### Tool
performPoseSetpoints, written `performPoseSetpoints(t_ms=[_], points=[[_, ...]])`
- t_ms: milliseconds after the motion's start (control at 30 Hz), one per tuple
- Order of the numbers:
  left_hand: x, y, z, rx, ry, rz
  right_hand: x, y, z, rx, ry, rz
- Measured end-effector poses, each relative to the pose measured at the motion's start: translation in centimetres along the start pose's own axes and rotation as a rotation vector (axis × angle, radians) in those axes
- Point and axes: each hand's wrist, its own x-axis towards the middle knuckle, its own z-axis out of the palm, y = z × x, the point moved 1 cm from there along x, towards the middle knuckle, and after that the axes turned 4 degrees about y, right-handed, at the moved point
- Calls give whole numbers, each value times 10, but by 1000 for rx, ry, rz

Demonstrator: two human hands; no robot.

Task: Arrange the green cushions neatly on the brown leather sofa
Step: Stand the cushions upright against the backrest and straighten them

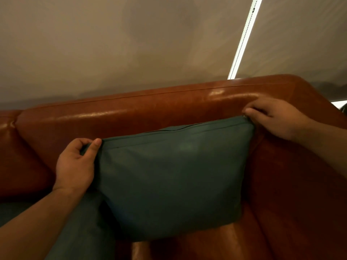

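Cushion [172,175] on sofa [131,109], left hand [75,164], right hand [274,117] pinching corners

Background: beige window blinds [131,44] fill the upper field under dim, warm light. A narrow bright gap [248,30] runs slantwise between two panels, with a white beaded cord [237,53] along its left side. A small bright patch [339,104] shows at the right edge.

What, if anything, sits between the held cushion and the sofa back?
Nothing visible. The left hand and right hand pinch the top corners of the cushion; it leans on the sofa back. A second cushion lies at its lower left.
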Motion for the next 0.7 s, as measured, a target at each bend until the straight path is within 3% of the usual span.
performPoseSetpoints(t_ms=[100,233,433,567,700], points=[[-2,-2,-5,12,-55,26,-25,-4,2,275,-118,51],[2,4,-8,37,-104,77,-18,-3,18,339,-89,41],[12,3,-9,119,-107,128,-10,8,33,732,-20,285],[14,8,1,67,-78,122,2,3,45,791,78,461],[13,5,0,23,-104,80,3,7,38,841,-65,612]])
